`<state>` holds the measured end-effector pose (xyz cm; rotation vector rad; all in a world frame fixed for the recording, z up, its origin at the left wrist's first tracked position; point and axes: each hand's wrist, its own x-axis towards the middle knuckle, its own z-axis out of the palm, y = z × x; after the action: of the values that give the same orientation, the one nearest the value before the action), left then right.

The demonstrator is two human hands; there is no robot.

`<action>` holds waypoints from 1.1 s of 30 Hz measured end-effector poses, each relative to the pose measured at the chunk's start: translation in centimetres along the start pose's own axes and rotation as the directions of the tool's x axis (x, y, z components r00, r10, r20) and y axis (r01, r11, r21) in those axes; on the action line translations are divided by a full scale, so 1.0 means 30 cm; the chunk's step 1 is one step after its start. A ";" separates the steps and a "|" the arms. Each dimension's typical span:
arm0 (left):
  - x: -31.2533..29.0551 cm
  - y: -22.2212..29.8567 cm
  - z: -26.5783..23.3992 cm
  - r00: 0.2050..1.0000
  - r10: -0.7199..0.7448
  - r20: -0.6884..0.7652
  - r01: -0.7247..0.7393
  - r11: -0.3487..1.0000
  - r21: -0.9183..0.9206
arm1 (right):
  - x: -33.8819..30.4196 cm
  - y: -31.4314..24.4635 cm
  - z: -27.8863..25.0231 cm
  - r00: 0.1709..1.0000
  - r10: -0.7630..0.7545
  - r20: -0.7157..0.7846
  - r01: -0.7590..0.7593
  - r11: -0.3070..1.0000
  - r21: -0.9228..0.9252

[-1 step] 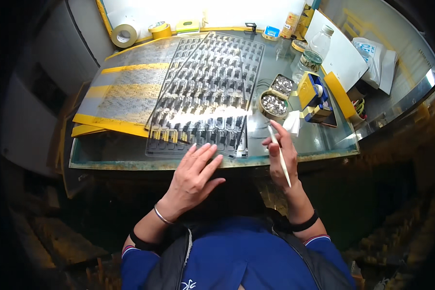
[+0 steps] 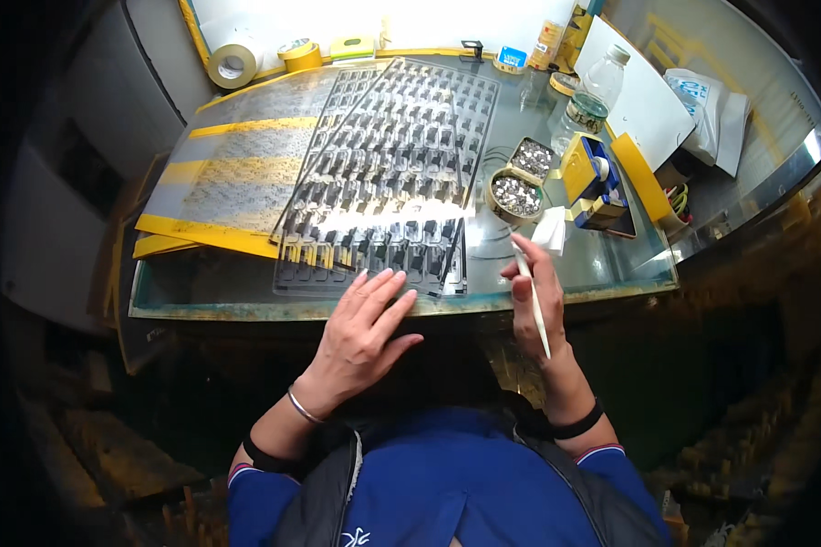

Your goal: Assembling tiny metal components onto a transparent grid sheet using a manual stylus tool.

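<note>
My left hand [image 2: 365, 324] lies open and palm down, its fingertips at the near edge of a clear plastic tray [image 2: 292, 278]. Rows of moulded pockets with small dark and pale parts fill that tray, and a second one lies askew with it, the two overlapping. A slim white pen-like stick, pointed at its lower end [image 2: 537, 314], is held in my right hand [image 2: 549, 301] over the glass table's near edge. Beyond that hand stands a round tin [image 2: 493, 202] of small silvery pieces, touching a squarer tin [image 2: 531, 146] with similar bits.
Yellow-striped sheets [image 2: 237, 169] covered in small dark specks lie left of the trays on the glass table [image 2: 611, 264]. Tape rolls [image 2: 217, 68] stand at the back left. At right are a blue tape dispenser [image 2: 596, 187], white paper [image 2: 549, 232] and a clear bottle [image 2: 602, 77].
My right hand, with the white stick, has shifted very slightly toward me. My left hand has barely moved.
</note>
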<state>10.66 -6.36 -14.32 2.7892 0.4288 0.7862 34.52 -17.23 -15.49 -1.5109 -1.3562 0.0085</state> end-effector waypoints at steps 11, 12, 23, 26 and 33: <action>0.038 -0.007 0.044 0.998 0.038 -0.045 -0.038 0.999 0.001 | -0.019 -0.028 0.002 0.929 -0.323 0.183 0.316 0.946 0.065; 0.039 -0.006 0.041 0.998 0.041 -0.047 -0.041 0.999 -0.003 | -0.019 -0.031 0.003 0.935 -0.310 0.173 0.303 0.951 0.064; 0.045 -0.005 0.042 0.998 0.039 -0.049 -0.039 0.999 0.008 | -0.022 -0.028 0.025 0.937 -0.306 0.167 0.298 0.952 0.071; 0.048 0.006 0.046 0.998 0.051 -0.049 -0.050 0.998 0.034 | -0.023 -0.032 0.029 0.934 -0.316 0.164 0.311 0.949 0.057; 0.054 0.017 0.060 0.998 0.042 -0.047 -0.039 0.997 0.066 | -0.035 -0.037 0.037 0.940 -0.310 0.140 0.310 0.951 0.020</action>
<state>13.08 -6.53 -14.90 2.8526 0.4151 0.8646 32.69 -17.47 -15.87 -1.3031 -1.6982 -0.0859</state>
